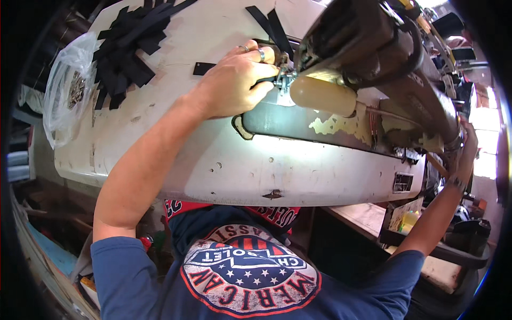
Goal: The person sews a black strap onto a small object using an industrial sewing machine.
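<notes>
My left hand (pixel 234 80) is at the needle area of a dark sewing machine (pixel 389 80). Its fingers are closed on a black fabric strip (pixel 265 80) beside the metal presser foot (pixel 285 80), and they hide most of the strip. Two rings show on that hand. Far to the right, my right hand (pixel 469 143) reaches up to the handwheel end of the machine, its fingers curled there and partly hidden. A pale rounded cover (pixel 322 96) sits just right of the presser foot.
Cut black strips (pixel 128 53) lie heaped on the white table (pixel 213 154) at the far left, next to a clear plastic bag (pixel 66 90) with small metal pieces. Two loose strips (pixel 274 29) lie behind the needle area. A dark tray (pixel 442 248) is below at the right.
</notes>
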`<state>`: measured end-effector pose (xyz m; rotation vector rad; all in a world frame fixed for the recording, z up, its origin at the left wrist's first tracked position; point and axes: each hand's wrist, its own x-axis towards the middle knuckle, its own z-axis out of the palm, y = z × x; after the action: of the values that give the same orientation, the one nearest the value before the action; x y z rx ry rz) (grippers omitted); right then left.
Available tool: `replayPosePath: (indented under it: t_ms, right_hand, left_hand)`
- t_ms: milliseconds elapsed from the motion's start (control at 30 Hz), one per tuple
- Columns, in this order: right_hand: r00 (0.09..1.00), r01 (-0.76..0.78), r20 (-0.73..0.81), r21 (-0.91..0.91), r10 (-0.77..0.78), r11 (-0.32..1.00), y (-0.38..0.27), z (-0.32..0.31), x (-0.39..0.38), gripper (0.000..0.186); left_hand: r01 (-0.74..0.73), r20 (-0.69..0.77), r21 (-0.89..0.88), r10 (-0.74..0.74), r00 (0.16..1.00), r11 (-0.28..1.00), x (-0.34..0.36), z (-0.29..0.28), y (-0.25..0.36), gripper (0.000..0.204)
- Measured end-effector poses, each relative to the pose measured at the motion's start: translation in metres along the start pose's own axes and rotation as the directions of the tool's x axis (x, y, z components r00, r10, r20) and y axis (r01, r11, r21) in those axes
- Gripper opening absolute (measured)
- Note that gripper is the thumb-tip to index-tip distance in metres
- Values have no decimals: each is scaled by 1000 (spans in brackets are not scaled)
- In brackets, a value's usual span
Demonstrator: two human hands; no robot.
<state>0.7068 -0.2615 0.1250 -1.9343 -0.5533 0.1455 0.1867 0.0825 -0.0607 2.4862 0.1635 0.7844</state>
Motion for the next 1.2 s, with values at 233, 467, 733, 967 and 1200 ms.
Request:
replayPosePath:
  t_ms: [233, 467, 733, 967, 1200]
  right_hand:
    - [950, 304, 167, -301, -264, 904, 11, 8, 17, 55]
    - [995, -67, -79, -112, 58, 991, 23, 10, -14, 51]
    - [353, 604, -101, -735, -930, 309, 76, 53, -77, 53]
    - [672, 423, -327, -566, -664, 707, 42, 47, -81, 55]
    - [599, 423, -331, -643, -729, 639, -7, 11, -28, 59]
  left_hand:
    - [15, 15, 2, -15, 1000, 1000, -1, -2, 3, 21]
    - [56, 88, 39, -59, 994, 998, 0, -6, 4, 20]
    - [3, 9, -4, -3, 1000, 1000, -2, -3, 0, 14]
    - [14, 68, -9, -13, 998, 1000, 0, -5, -1, 16]
    - [43, 31, 7, -43, 999, 999, 0, -5, 6, 17]
